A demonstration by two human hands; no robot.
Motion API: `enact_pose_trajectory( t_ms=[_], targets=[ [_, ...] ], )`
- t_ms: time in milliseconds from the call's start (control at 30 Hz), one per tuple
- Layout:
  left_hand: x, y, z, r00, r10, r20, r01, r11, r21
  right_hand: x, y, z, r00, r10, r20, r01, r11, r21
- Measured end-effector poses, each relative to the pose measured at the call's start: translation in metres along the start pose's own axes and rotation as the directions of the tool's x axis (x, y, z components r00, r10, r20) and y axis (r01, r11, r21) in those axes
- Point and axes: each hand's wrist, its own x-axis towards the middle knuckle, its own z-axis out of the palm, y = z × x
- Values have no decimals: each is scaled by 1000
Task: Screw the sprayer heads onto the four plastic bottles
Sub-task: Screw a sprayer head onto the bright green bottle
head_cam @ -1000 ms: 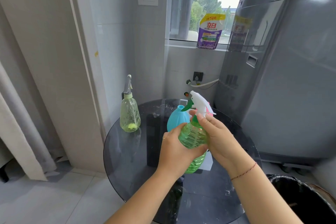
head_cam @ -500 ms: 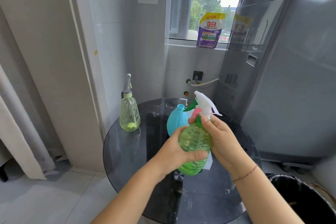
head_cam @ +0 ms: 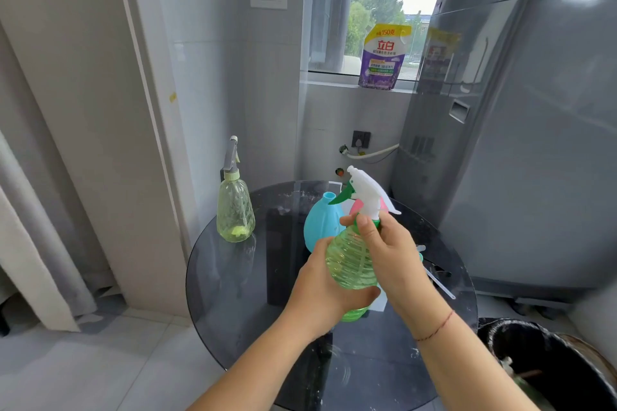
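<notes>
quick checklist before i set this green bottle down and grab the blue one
1. Left hand grip on the green bottle body: ok, wrapped around its lower half.
2. Right hand at the neck collar: ok, fingers pinch just under the white sprayer head.
3. Sprayer head fully screwed tight: cannot tell, the collar is hidden by fingers.
4. Head sits straight on the bottle: ok, in line with the neck.
5. Free spot on the glass table to set it down: ok, bare glass at front left.
6. Blue bottle ready for a head: ok, upright with its neck open.
</notes>
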Motion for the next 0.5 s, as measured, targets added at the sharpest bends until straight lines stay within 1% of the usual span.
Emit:
enact_pose_trajectory(
  t_ms=[67,133,233,300,400,500],
  targets=[
    [-1,0,2,1000,10,-7,-10,1000,-19,-2,0,4,998,9,-55,-10,1000,-22],
    [-2,1,-1,1000,19,8,-19,1000,-25,-3,0,8,996,27,-88,-27,1000,-6],
    [-2,-4,-7,999,-6,43,5,999,31,-1,-1,11,987,34,-160,-27,999,42],
    [-4,-6,-9,1000,-18,-5,19,997,72,0,-2,14,984,18,-177,-10,999,45],
    [-4,-12,-11,992,38,-117,-30,998,62,-2,-2,25,994,-16,-109,26,996,90],
    [0,-23,-22,981,21,-192,-28,999,-33,0,6,35,999,-6,46,4,999,54]
  ],
)
